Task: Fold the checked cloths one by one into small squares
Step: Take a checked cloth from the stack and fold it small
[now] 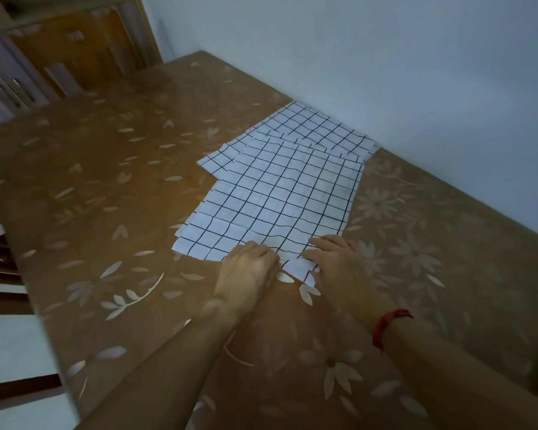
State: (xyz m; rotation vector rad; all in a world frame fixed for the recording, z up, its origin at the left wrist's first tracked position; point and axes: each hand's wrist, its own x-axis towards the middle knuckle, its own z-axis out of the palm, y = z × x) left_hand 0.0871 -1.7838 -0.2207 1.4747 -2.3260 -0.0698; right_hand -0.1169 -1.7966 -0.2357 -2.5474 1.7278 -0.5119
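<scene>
Overlapping checked cloths [317, 131] lie toward the floral worktop's [106, 181] far right edge. At the top cloth's [277, 197] near hem, your left hand [249, 268] pinches and your right hand [336, 262] presses flat-fingered. First fold apparently starting: lift the hem and carry it away evenly.

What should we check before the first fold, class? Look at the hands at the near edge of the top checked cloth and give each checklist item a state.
1. Both hands at the near edge of the top white cloth with black grid lines: left hand and right hand are there. Ok.
2. Top cloth spread out flat: only slight ripples. Ok.
3. Only one layer taken: the fingers cover the edge. Cannot tell.
4. Other checked cloths underneath stacked square: they are fanned out and corners stick out. Not ok.
5. Room on the brown flowered table cover left of the pile. Ok.
</scene>
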